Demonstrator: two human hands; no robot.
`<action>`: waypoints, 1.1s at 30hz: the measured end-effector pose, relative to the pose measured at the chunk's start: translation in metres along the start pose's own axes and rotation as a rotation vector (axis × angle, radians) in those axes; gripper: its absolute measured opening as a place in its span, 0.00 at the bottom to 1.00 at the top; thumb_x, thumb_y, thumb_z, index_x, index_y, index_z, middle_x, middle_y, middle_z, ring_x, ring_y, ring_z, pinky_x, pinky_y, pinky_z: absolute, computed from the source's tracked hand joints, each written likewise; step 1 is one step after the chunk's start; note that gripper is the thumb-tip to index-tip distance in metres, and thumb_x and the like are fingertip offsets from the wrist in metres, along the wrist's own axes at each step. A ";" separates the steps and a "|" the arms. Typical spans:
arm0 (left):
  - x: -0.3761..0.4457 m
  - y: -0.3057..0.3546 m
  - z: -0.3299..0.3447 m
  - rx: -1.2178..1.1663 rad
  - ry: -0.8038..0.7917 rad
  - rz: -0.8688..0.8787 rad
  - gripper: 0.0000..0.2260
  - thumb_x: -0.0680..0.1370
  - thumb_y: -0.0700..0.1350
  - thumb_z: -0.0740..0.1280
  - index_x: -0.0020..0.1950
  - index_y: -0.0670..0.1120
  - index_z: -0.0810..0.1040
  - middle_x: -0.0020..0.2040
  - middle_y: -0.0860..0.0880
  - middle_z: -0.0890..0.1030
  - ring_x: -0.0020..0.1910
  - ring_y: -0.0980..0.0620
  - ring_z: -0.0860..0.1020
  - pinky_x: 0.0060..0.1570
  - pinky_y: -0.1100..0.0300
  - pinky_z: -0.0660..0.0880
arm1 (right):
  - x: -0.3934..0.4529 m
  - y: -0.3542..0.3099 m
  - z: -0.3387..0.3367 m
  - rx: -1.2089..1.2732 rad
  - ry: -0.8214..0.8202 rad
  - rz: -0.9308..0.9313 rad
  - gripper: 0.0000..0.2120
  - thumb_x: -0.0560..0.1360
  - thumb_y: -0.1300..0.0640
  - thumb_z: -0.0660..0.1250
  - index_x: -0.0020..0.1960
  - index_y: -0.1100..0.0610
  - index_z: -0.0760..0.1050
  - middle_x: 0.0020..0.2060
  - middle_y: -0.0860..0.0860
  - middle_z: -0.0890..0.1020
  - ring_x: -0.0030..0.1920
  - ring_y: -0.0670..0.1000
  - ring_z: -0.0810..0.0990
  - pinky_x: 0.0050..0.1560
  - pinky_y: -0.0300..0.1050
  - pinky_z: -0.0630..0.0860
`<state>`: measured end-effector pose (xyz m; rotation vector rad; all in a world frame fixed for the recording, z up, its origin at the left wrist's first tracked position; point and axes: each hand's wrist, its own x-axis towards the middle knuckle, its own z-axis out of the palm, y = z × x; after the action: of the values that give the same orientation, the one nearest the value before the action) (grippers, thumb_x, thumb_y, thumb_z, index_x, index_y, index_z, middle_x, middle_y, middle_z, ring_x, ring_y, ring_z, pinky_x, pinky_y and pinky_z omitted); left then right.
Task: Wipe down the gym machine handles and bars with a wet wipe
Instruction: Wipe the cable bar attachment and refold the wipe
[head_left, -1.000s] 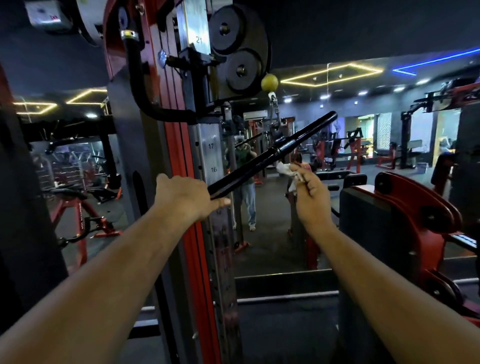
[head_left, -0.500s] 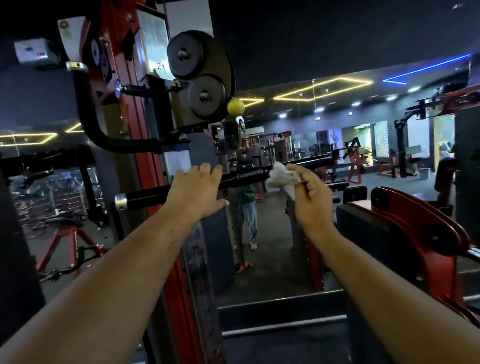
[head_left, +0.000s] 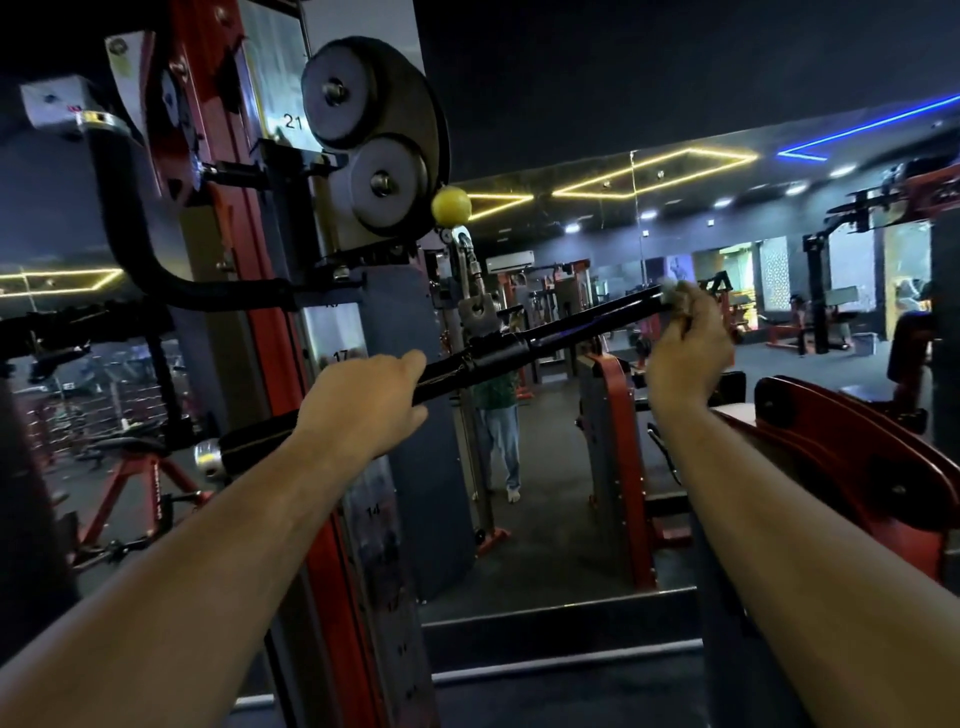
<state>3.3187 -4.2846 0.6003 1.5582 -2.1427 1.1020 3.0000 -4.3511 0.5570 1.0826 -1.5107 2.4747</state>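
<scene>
The left hand (head_left: 363, 400) grips the hanging bar (head_left: 561, 332) near its middle; the right hand (head_left: 685, 348) pinches the wipe (head_left: 672, 293) round its far end, where it may slip off and the bar swing

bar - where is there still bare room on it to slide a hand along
One free stretch on the bar: between the centre swivel clamp and the right hand with the wipe. Left of the clamp the left hand covers it, leaving only a short piece before the chrome end cap. The clamp itself is crowded.
</scene>
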 end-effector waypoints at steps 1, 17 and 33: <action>-0.001 0.001 0.000 -0.005 0.002 0.001 0.13 0.81 0.56 0.65 0.59 0.50 0.69 0.40 0.52 0.71 0.39 0.48 0.74 0.36 0.53 0.75 | -0.015 -0.002 0.008 -0.025 -0.080 -0.064 0.16 0.83 0.63 0.60 0.67 0.51 0.76 0.52 0.48 0.81 0.45 0.47 0.81 0.46 0.45 0.83; -0.011 -0.016 0.000 0.070 0.088 -0.024 0.10 0.79 0.54 0.67 0.54 0.50 0.71 0.37 0.54 0.70 0.35 0.50 0.72 0.34 0.56 0.68 | -0.102 -0.009 0.024 -0.367 -0.632 -0.999 0.29 0.78 0.72 0.64 0.75 0.53 0.69 0.74 0.50 0.72 0.76 0.49 0.67 0.78 0.57 0.61; -0.034 -0.075 -0.026 -0.134 -0.036 -0.033 0.36 0.75 0.77 0.56 0.71 0.52 0.71 0.64 0.49 0.77 0.61 0.46 0.78 0.52 0.46 0.79 | -0.162 -0.119 0.013 0.071 -0.525 -0.515 0.14 0.83 0.63 0.62 0.67 0.55 0.78 0.46 0.46 0.82 0.35 0.38 0.77 0.32 0.30 0.70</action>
<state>3.3938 -4.2523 0.6284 1.5575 -2.1579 0.9067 3.1742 -4.2498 0.5569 1.9522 -1.0296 1.9880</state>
